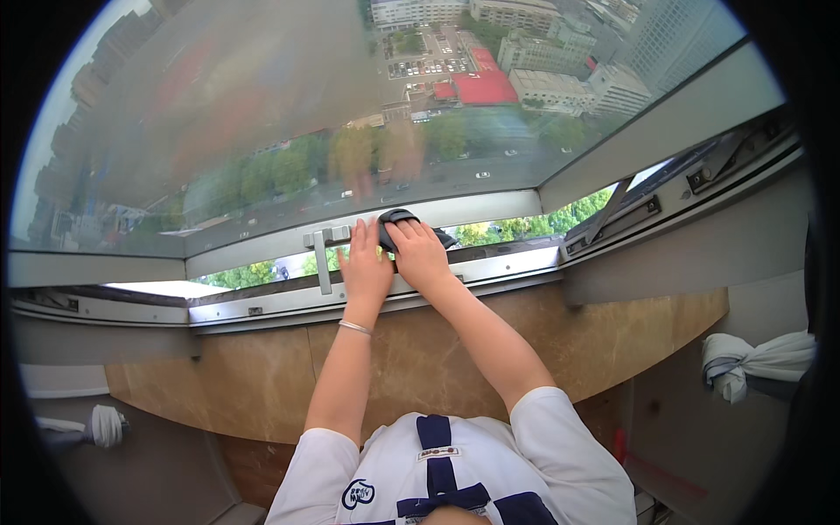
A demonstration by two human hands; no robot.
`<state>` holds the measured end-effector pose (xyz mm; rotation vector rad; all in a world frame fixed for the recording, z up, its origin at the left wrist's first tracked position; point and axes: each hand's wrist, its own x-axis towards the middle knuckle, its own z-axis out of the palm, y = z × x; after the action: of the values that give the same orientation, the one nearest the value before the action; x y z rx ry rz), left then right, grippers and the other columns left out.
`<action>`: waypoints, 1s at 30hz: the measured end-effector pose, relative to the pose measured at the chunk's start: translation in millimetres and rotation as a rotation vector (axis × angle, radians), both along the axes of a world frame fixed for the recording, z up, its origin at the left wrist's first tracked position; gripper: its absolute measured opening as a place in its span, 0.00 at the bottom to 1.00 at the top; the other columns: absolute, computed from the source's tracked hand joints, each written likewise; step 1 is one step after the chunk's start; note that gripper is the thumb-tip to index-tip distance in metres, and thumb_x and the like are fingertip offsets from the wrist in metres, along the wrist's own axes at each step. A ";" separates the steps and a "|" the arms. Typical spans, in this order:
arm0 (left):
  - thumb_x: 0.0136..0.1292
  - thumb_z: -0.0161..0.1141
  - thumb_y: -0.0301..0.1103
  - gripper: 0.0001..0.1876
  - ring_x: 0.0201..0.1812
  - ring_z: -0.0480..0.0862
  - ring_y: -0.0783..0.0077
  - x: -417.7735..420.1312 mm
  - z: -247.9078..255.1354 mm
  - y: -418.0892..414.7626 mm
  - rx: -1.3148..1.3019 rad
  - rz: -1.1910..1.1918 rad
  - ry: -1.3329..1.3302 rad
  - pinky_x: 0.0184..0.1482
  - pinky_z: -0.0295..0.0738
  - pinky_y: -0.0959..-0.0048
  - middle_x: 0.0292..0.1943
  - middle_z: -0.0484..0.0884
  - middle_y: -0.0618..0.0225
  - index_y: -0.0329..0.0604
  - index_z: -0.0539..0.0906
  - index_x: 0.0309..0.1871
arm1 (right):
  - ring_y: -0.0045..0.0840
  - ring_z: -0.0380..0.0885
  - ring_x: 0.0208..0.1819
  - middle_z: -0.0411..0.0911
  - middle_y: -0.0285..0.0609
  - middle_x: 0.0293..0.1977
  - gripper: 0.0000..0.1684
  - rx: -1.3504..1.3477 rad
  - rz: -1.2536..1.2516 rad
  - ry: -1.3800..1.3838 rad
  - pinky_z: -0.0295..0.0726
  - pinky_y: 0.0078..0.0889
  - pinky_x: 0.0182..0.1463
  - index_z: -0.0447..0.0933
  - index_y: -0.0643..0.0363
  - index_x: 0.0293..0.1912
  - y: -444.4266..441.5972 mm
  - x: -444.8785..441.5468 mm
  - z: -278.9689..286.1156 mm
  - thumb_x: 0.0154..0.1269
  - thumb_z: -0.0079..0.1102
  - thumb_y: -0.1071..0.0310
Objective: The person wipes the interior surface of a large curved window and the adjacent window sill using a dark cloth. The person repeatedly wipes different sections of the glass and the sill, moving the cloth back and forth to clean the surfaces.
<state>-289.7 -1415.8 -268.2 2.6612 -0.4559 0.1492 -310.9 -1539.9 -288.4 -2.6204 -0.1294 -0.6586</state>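
A top-hung window point(476, 205) with a pale metal frame is tilted outward over a street far below. My right hand point(420, 252) presses a dark cloth point(398, 216) against the bottom rail of the sash, fingers over the fabric. Beside it, to the left, my left hand point(367, 266) lies with extended fingers on the same rail, close to the cloth's edge; whether it touches the cloth is unclear. Left of that hand, a metal window handle point(322, 259) points down towards me. Both hands show faintly as reflections in the glass.
A brown marble windowsill point(459, 341) curves between me and the window. A metal stay arm point(607, 211) links sash and fixed frame at right. Knotted pale curtains hang at the right point(728, 364) and left point(107, 425). Through the gap under the sash, treetops show.
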 end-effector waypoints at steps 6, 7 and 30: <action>0.64 0.54 0.34 0.30 0.74 0.60 0.65 1.5 -6.7 11.3 0.173 -0.052 0.009 0.73 0.48 0.44 0.75 0.60 0.65 0.45 0.65 0.71 | 0.43 0.74 0.54 0.77 0.50 0.50 0.28 0.009 -0.250 0.068 0.71 0.43 0.58 0.74 0.60 0.57 -101.1 -31.1 13.5 0.58 0.62 0.59; 0.64 0.54 0.35 0.30 0.75 0.60 0.64 -2.6 -6.9 7.4 0.173 -0.039 -0.002 0.73 0.48 0.44 0.75 0.60 0.64 0.45 0.65 0.71 | 0.43 0.74 0.53 0.78 0.49 0.50 0.29 -0.034 -0.315 0.069 0.71 0.44 0.58 0.73 0.60 0.58 -116.6 -36.3 9.8 0.59 0.62 0.59; 0.65 0.56 0.36 0.28 0.55 0.76 0.42 -20.2 8.9 79.3 -0.200 0.236 -0.232 0.57 0.69 0.53 0.55 0.76 0.41 0.26 0.67 0.63 | 0.51 0.79 0.40 0.81 0.55 0.37 0.15 0.847 0.231 0.491 0.77 0.46 0.44 0.75 0.58 0.51 69.5 58.9 43.5 0.69 0.51 0.63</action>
<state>-309.9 -1336.6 -259.3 2.5014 -0.1836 0.5505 -252.0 -1470.4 -244.8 -1.8270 0.0037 0.0444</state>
